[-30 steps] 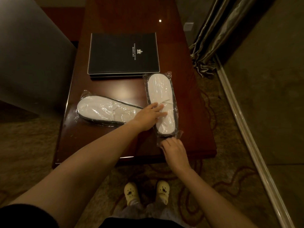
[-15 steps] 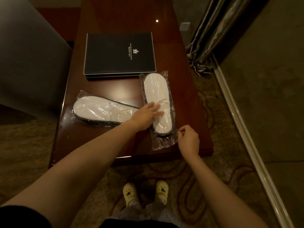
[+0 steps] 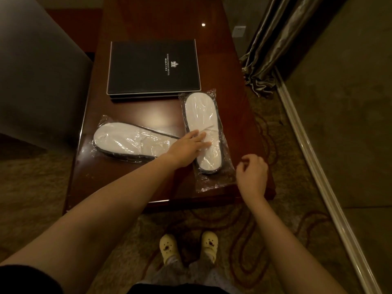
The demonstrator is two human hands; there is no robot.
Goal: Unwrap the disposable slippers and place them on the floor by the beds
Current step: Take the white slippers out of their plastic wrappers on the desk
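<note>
Two packs of white disposable slippers in clear plastic lie on a dark wooden table. The right pack runs lengthwise, its open plastic end flat near the table's front edge. The left pack lies crosswise. My left hand rests flat on the right pack's middle, fingers spread, pressing it down. My right hand hovers just right of that pack's near end, fingers loosely curled, thumb and forefinger close together; I cannot see anything between them.
A black hotel folder lies behind the packs. A grey upholstered surface stands left of the table. Curtains hang at the right. Patterned carpet and my feet in yellow clogs lie below.
My right hand has moved from the near end of the right pack's wrapper out to the right and lifted slightly. My left hand has stayed on the pack.
</note>
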